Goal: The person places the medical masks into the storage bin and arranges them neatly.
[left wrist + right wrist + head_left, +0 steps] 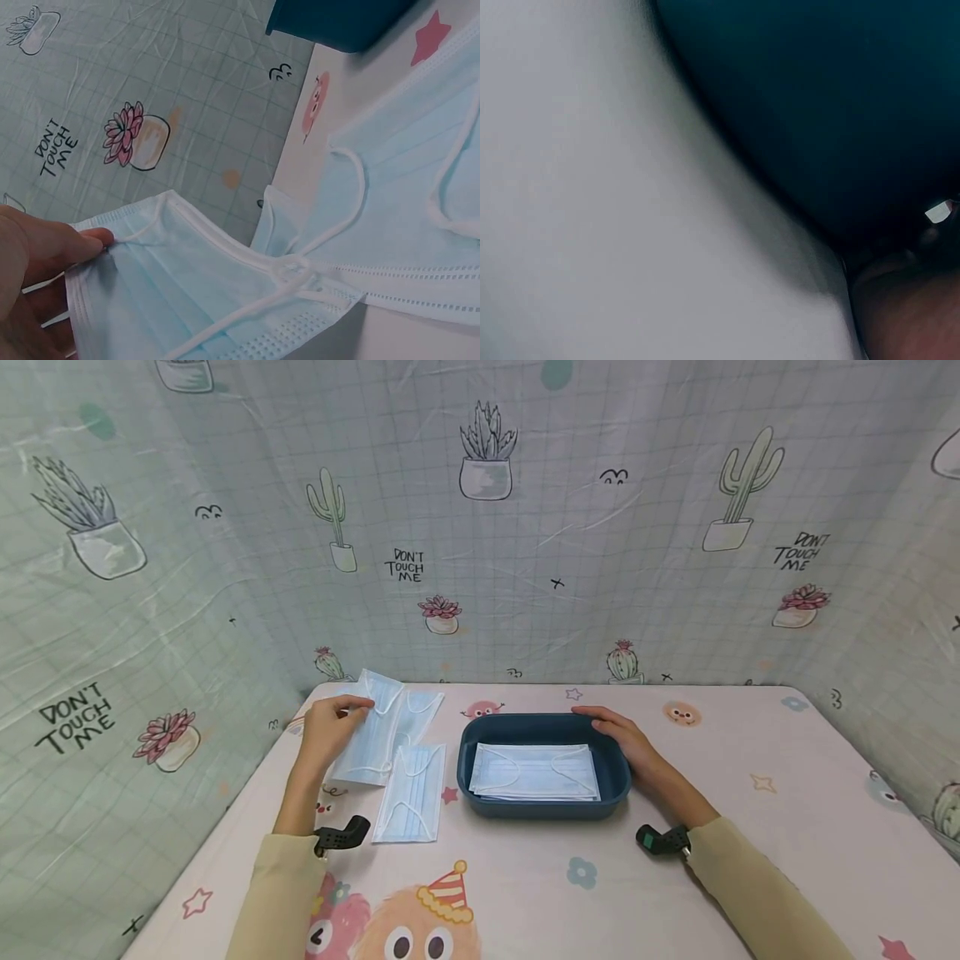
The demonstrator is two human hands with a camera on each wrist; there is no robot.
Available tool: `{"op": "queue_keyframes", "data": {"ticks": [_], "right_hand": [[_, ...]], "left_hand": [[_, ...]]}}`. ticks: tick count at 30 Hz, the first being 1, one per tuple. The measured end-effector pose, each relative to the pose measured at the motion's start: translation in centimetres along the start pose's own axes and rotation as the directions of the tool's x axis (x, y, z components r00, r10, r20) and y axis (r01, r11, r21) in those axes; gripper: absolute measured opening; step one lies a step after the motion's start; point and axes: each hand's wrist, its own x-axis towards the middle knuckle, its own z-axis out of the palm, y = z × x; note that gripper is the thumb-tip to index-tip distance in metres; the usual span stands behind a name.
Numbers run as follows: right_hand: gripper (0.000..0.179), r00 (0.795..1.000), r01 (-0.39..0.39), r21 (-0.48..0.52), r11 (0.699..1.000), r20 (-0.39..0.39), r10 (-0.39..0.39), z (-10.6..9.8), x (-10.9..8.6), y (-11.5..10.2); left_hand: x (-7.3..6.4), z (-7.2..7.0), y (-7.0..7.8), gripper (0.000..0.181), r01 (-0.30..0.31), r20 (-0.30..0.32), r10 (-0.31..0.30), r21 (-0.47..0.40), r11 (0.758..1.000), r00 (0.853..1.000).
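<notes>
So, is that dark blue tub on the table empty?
No, light blue face masks lie inside the dark blue tub.

I see a light-blue pleated mask (384, 695) with white ear loops, pinched at one edge by the left grip (332, 731) and tilted up over other loosely overlapping masks (365, 752), one more mask (411, 795) lying lengthwise just beside them on the worktop (675, 893). Right of those I have a dark teal bin (543, 811), upright, rounded corners, right grip (628, 745) at its right end. Inside, a neat mask stack (534, 770) lies flat, crosswise, loops on top.
</notes>
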Motion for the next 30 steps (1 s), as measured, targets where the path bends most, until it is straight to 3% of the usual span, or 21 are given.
{"op": "queue_keyframes", "data": {"ticks": [23, 30], "right_hand": [[0.045, 1.0, -0.02, 0.018, 1.0, 0.004, 0.02, -0.23, 0.0, 0.14], [0.045, 1.0, -0.016, 0.011, 1.0, 0.011, 0.016, -0.27, -0.2, -0.01]], "left_hand": [[-0.25, 0.46, 0.42, 0.026, 0.036, 0.042, -0.037, 0.026, 0.999, 0.998], [-0.36, 0.41, 0.36, 0.024, 0.001, 0.035, -0.003, 0.045, 0.999, 0.999]]}}
